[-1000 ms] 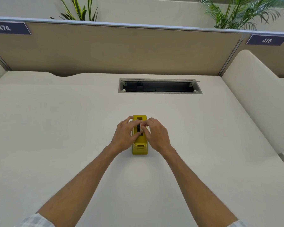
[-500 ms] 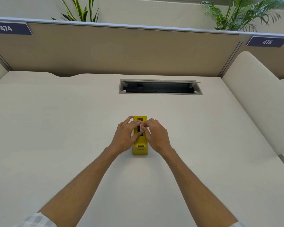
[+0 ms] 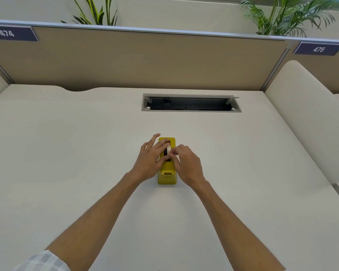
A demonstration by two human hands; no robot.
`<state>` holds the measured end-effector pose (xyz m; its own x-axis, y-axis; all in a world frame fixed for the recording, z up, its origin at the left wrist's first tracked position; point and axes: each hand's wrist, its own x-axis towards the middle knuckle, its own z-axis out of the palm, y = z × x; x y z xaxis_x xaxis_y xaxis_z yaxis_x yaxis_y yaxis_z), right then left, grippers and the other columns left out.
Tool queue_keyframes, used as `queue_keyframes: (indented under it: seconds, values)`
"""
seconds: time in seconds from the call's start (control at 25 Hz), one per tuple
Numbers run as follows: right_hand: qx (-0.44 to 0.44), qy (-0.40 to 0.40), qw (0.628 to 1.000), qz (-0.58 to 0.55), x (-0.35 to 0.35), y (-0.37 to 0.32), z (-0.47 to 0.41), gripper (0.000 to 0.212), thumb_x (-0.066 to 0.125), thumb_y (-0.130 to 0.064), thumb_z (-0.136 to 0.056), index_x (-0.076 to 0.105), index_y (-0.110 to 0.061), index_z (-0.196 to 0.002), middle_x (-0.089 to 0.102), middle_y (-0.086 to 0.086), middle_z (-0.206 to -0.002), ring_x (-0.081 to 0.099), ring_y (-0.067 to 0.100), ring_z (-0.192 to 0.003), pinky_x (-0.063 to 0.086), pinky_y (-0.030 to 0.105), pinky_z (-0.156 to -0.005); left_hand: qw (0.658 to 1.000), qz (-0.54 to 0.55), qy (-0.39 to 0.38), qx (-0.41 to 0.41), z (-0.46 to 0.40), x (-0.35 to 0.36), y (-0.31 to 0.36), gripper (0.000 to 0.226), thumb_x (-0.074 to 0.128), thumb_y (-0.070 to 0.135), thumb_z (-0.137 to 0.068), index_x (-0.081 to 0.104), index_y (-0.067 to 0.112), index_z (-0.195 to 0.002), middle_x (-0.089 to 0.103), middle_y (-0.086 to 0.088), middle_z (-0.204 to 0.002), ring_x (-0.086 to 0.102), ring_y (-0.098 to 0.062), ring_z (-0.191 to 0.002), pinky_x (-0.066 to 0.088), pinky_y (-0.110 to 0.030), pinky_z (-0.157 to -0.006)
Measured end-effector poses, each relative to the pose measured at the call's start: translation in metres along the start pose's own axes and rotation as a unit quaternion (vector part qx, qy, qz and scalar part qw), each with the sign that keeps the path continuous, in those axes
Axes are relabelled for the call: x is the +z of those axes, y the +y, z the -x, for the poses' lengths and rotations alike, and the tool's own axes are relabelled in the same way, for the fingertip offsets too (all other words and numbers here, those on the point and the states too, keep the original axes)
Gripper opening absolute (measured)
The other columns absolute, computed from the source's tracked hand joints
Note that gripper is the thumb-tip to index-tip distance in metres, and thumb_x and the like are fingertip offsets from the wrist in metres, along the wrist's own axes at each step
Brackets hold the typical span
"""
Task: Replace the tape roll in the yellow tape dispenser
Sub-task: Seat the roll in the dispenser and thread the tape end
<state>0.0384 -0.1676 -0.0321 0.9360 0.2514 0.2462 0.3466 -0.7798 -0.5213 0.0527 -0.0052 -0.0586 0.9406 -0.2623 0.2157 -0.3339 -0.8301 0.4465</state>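
Working at: a pale bench (image 3: 67, 153), bare save for a yellow tape dispenser (image 3: 167, 178) standing mid-surface, its cutter end toward the person.
Behind: an open cable hatch (image 3: 191, 103) well back from it.
Left hand (image 3: 150, 162): draped over the dispenser's left side, fingers (image 3: 160, 146) spread across the top.
Right hand (image 3: 188, 165): curled, fingertips (image 3: 173, 152) pinched at the central slot; whether they have hold of anything cannot be told.
Tape roll (image 3: 168, 148): a pale sliver in the slot between the two hands.
Step, as judged: seating or freeing the roll in its cradle.
Next move calls for: a steady base hand and a straight, level pull or push.
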Motion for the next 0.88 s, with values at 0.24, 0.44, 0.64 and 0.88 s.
queue_keyframes:
  seconds: [0.24,0.44,0.64,0.88]
  values:
    - [0.0,0.003,1.0,-0.006,0.0,0.001,0.003,0.012,0.053,-0.019,-0.097,0.064,-0.015,-0.101,0.064,0.0,-0.097,0.058,0.018,-0.09,0.051,0.035,-0.064,0.999,0.035,0.02,-0.011,0.001,-0.004,0.007,0.045,0.055,0.027,-0.095,0.047,0.02,-0.138,0.049,-0.004,-0.142,0.033,-0.022,-0.14,0.021,-0.041,-0.113]
    - [-0.002,0.009,1.0,-0.006,0.0,0.0,0.002,0.014,0.052,-0.02,-0.098,0.064,-0.015,-0.102,0.064,0.0,-0.098,0.058,0.018,-0.089,0.049,0.033,-0.064,0.999,0.026,0.035,-0.019,0.001,-0.006,0.005,0.037,0.059,0.033,-0.092,0.057,0.023,-0.128,0.049,-0.006,-0.143,0.033,-0.024,-0.139,0.02,-0.042,-0.113]
    - [-0.005,0.027,1.0,0.001,0.0,-0.001,0.008,0.013,0.053,-0.02,-0.098,0.064,-0.015,-0.1,0.065,0.0,-0.095,0.058,0.017,-0.087,0.046,0.029,-0.062,0.999,-0.015,0.024,0.02,0.0,-0.005,0.002,0.044,0.05,0.042,-0.095,0.054,0.021,-0.133,0.049,0.004,-0.145,0.021,-0.017,-0.146,0.017,-0.041,-0.114]
    - [0.002,0.042,0.999,0.001,0.0,-0.005,0.018,0.012,0.055,-0.021,-0.097,0.065,-0.016,-0.099,0.065,-0.002,-0.094,0.059,0.015,-0.087,0.047,0.028,-0.06,1.0,-0.02,-0.019,0.005,-0.001,-0.003,0.001,0.047,0.046,0.041,-0.096,0.045,0.021,-0.138,0.035,0.004,-0.153,0.009,-0.018,-0.149,0.014,-0.047,-0.116]
